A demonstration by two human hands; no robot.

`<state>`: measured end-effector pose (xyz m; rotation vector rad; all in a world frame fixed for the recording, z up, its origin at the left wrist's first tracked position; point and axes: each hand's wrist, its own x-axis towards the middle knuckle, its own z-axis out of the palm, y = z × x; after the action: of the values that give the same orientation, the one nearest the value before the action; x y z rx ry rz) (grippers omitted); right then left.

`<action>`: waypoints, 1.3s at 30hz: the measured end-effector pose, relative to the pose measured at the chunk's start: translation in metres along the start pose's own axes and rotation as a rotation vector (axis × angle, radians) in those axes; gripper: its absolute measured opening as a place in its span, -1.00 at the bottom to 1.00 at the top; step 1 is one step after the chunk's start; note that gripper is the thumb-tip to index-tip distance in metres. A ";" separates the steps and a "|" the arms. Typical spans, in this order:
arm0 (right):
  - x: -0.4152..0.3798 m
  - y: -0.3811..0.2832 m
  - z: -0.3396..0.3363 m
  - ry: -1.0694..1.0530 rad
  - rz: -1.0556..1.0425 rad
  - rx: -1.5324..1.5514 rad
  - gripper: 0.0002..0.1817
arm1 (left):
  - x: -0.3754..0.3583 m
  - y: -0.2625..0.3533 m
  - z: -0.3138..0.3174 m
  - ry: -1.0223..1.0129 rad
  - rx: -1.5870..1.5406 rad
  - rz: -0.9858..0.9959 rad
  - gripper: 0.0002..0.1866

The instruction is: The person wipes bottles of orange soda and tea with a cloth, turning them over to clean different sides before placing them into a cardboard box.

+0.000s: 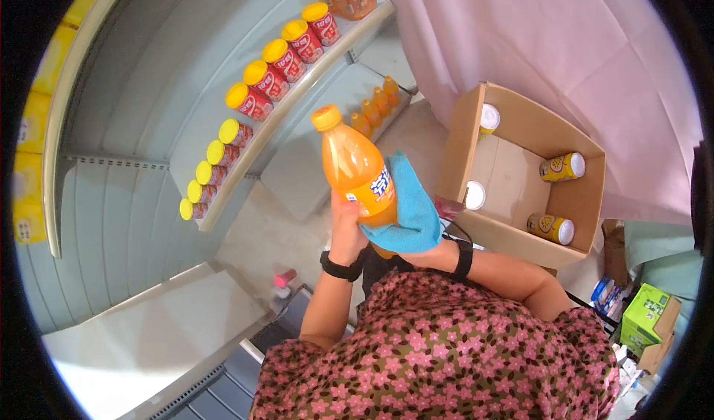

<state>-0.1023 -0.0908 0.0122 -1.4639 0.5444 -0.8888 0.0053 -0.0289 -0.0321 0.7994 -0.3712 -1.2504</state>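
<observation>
My left hand [345, 232] is wrapped around the lower part of an orange soda bottle [355, 163]. The bottle is tilted, its orange cap on and pointing up and to the left, with a white-lettered label on its side. A blue cloth [410, 210] lies against the right side and base of the bottle. My right hand [429, 257] holds this cloth to the bottle, its fingers mostly hidden underneath. Both wrists wear black bands.
On the left, a curved shelf [297, 95] carries red cans [285, 61] with yellow lids and smaller cans [216, 154]. Several orange bottles [375, 106] stand lower down. To the right, an open cardboard box [467, 133] holds several cans. A green box [644, 317] sits at far right.
</observation>
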 end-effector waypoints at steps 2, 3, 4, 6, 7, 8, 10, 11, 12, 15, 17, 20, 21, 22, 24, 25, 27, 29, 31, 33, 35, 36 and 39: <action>0.005 -0.006 -0.002 -0.010 -0.018 -0.027 -0.26 | -0.002 0.003 -0.001 0.013 0.008 -0.016 -0.08; 0.010 -0.012 -0.004 -0.023 -0.029 -0.053 -0.25 | -0.003 0.004 -0.002 -0.012 0.099 -0.036 -0.07; 0.014 -0.015 -0.007 -0.022 -0.030 -0.054 -0.25 | -0.005 0.004 -0.003 -0.036 0.188 -0.055 -0.05; 0.021 -0.018 -0.019 -0.053 0.031 -0.097 -0.21 | -0.010 -0.002 -0.012 -0.091 0.254 -0.050 -0.05; 0.024 -0.015 -0.027 -0.112 0.117 -0.043 -0.24 | -0.012 -0.006 -0.017 -0.146 0.321 -0.047 -0.04; 0.028 -0.014 -0.034 -0.109 0.122 -0.044 -0.24 | -0.013 -0.009 -0.022 -0.146 0.319 -0.052 -0.04; 0.044 -0.032 -0.042 -0.273 0.094 -0.094 -0.39 | -0.014 -0.011 -0.027 -0.357 0.323 -0.171 -0.04; 0.049 -0.033 -0.045 -0.359 -0.102 -0.265 -0.47 | -0.015 -0.012 -0.027 -0.357 0.321 -0.173 -0.04; 0.051 -0.038 -0.045 -0.361 -0.098 -0.266 -0.47 | -0.015 -0.009 -0.023 -0.362 0.293 -0.192 -0.05; 0.054 -0.045 -0.046 -0.321 0.033 -0.443 -0.54 | -0.016 -0.003 0.006 -0.251 0.322 -0.100 -0.12; 0.054 -0.035 -0.053 -0.161 0.022 -0.333 -0.56 | -0.013 -0.007 0.004 -0.205 0.517 0.071 -0.27; 0.056 -0.045 -0.043 0.028 0.130 0.042 -0.54 | -0.017 -0.007 0.021 -0.069 0.800 0.202 -0.32; 0.056 -0.046 -0.041 -0.014 0.091 0.028 -0.47 | -0.015 -0.015 0.017 -0.030 0.707 0.179 -0.30; 0.054 -0.045 -0.036 -0.016 0.091 0.026 -0.47 | -0.015 -0.019 0.014 -0.029 0.706 0.180 -0.30; 0.047 -0.037 -0.027 -0.001 0.023 0.065 -0.66 | -0.013 -0.026 0.010 -0.006 0.521 0.197 -0.32; 0.041 -0.032 -0.032 -0.120 0.144 0.033 -0.55 | -0.012 -0.026 0.011 -0.037 0.431 0.164 -0.36; 0.023 -0.007 -0.028 -0.149 0.063 -0.090 -0.55 | -0.010 -0.024 0.018 0.014 0.262 0.123 -0.34; 0.005 0.004 -0.021 -0.187 -0.020 -0.212 -0.55 | -0.003 -0.014 0.026 0.050 0.053 0.089 -0.27; -0.006 0.003 -0.011 -0.164 -0.149 -0.300 -0.48 | -0.003 0.001 0.027 0.043 0.041 0.078 -0.25; -0.010 -0.009 -0.003 -0.096 -0.087 -0.152 -0.44 | -0.003 0.005 0.020 -0.031 -0.031 0.040 -0.23; -0.012 -0.015 -0.001 -0.060 0.018 0.006 -0.35 | -0.007 0.002 0.014 -0.020 -0.005 0.031 -0.22; -0.013 -0.014 -0.003 -0.058 0.017 0.007 -0.35 | -0.009 0.001 0.014 -0.012 0.019 0.019 -0.21; -0.009 -0.013 -0.013 -0.175 0.003 -0.130 -0.42 | -0.017 -0.010 -0.002 -0.056 0.042 -0.100 -0.13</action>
<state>-0.1200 -0.0897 0.0226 -1.6411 0.4808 -0.7247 -0.0052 -0.0129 -0.0374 0.8282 -0.4073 -1.3643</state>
